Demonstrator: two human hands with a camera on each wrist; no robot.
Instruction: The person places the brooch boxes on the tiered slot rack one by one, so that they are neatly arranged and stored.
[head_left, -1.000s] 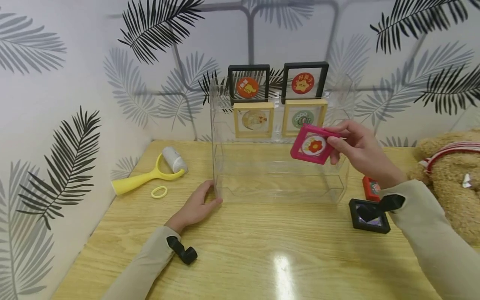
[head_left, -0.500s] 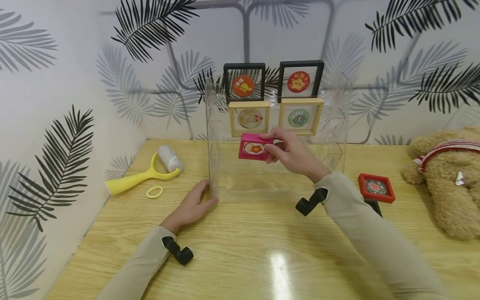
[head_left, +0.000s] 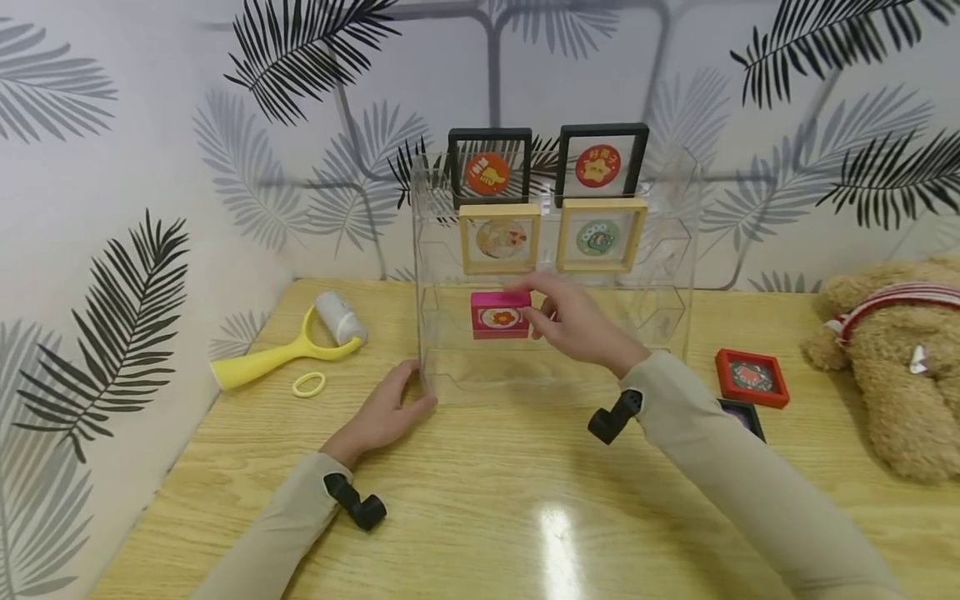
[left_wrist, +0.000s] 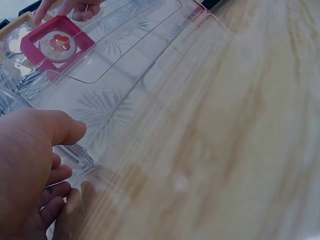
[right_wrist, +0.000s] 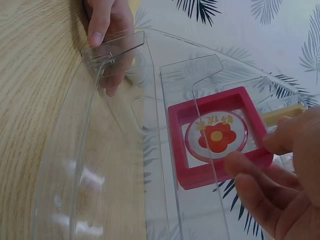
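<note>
A clear tiered display rack (head_left: 487, 379) stands on the wooden table. On one of its lower tiers, at the left, is a small pink frame (head_left: 500, 318) with a red flower badge. My right hand (head_left: 581, 321) pinches this frame by its right side, index finger over the top and thumb at the front. In the right wrist view the pink frame (right_wrist: 180, 145) sits behind a clear front lip. My left hand (head_left: 382, 417) holds the rack's lower left edge, thumb in front and fingers outside. Two yellow frames (head_left: 498, 239) and two black frames (head_left: 490, 167) fill higher tiers.
A red frame (head_left: 752, 377) overlaps a dark frame (head_left: 742, 417) right of the rack. Farther right sits a teddy bear (head_left: 892, 367). At the left lie a yellow-handled roller (head_left: 285, 354) and a yellow ring (head_left: 309, 384). A patterned wall (head_left: 360, 75) stands behind.
My right hand has carried the pink frame leftward, then lowered it onto the rack's tier and stood it more upright. The left hand has stayed at the rack's edge.
</note>
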